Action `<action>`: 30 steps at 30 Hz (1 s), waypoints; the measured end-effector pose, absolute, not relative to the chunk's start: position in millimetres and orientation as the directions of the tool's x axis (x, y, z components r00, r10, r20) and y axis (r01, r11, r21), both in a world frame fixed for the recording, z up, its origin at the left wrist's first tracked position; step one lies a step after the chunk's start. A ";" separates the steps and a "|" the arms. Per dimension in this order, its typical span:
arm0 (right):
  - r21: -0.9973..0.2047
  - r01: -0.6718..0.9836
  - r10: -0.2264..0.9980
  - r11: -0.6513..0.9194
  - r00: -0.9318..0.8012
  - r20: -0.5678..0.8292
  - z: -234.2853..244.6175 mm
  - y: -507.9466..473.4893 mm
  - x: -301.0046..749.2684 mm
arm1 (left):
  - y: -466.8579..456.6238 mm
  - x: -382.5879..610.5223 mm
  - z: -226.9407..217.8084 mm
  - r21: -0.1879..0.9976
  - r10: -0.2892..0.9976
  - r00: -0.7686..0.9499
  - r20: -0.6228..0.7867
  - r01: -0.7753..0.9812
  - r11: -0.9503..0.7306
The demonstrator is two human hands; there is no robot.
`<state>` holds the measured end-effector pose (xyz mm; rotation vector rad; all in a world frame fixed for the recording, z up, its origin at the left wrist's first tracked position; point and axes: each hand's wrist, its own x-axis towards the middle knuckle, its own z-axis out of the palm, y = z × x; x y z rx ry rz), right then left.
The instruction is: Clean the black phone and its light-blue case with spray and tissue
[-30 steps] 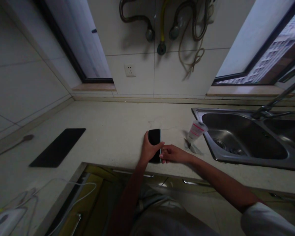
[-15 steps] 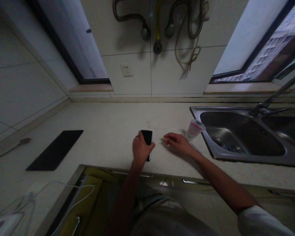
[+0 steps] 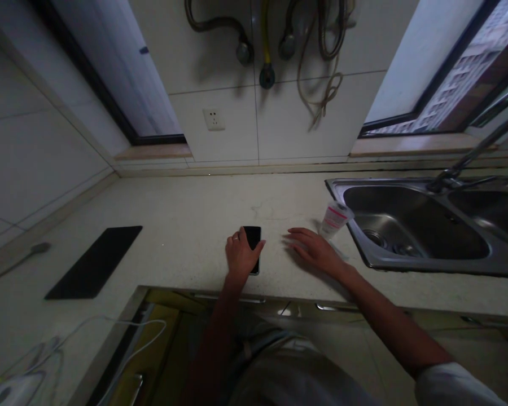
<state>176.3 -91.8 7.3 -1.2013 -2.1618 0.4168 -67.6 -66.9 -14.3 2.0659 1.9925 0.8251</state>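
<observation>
A black phone (image 3: pixel 254 239) lies flat on the pale countertop (image 3: pixel 186 225) near its front edge. My left hand (image 3: pixel 241 256) rests on the phone's near half, fingers curled round its sides. My right hand (image 3: pixel 315 251) lies flat on the counter to the phone's right, fingers stretched out and holding nothing. Just beyond its fingertips a small white tube with red print (image 3: pixel 334 219) lies tilted against the sink's left rim.
A steel double sink (image 3: pixel 410 225) with a tap (image 3: pixel 469 163) fills the right side. A black mat (image 3: pixel 95 260) lies on the left of the counter, with white cables (image 3: pixel 122 332) and a white device (image 3: pixel 8 389) at bottom left. Hoses hang on the back wall above a socket (image 3: pixel 214 119).
The phone, earlier lifted between both hands, now lies on the counter. My right hand let go, moved right and flattened out. My left hand stayed on the phone.
</observation>
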 end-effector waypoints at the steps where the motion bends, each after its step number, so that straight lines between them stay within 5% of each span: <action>1: -0.543 0.656 0.848 0.525 -0.345 0.403 7.8 -98.6 182.1 | -65.2 -73.4 -15.3 0.525 0.958 -0.030 0.284 0.841 -0.129; 5: -0.572 0.718 0.858 0.397 -0.068 0.509 7.5 -125.8 213.8 | -57.7 -109.8 -18.8 0.750 0.960 -0.090 0.264 0.646 -0.145; 10: -0.688 0.716 0.918 0.118 0.185 0.351 -1.8 -141.7 246.4 | -60.5 -151.3 -22.8 0.764 0.942 -0.148 0.302 0.628 -0.146; 16: -0.649 0.760 0.963 0.030 0.152 0.223 -14.1 -136.2 242.9 | -72.7 -153.0 -22.5 0.694 0.930 0.004 0.368 0.664 -0.278; 22: -0.543 0.840 0.972 0.023 0.107 0.207 -12.6 -137.5 237.4 | -71.8 -152.6 -23.0 0.750 0.928 -0.072 0.367 0.613 -0.249; 27: -0.628 0.776 0.957 0.060 0.133 0.257 -11.2 -144.2 231.7 | -72.6 -153.0 -25.9 0.727 0.938 -0.071 0.339 0.652 -0.213; 30: -0.658 0.730 0.962 0.187 0.001 0.274 -5.6 -146.8 215.4 | -76.4 -141.3 -22.0 0.676 0.954 -0.102 0.283 0.727 -0.123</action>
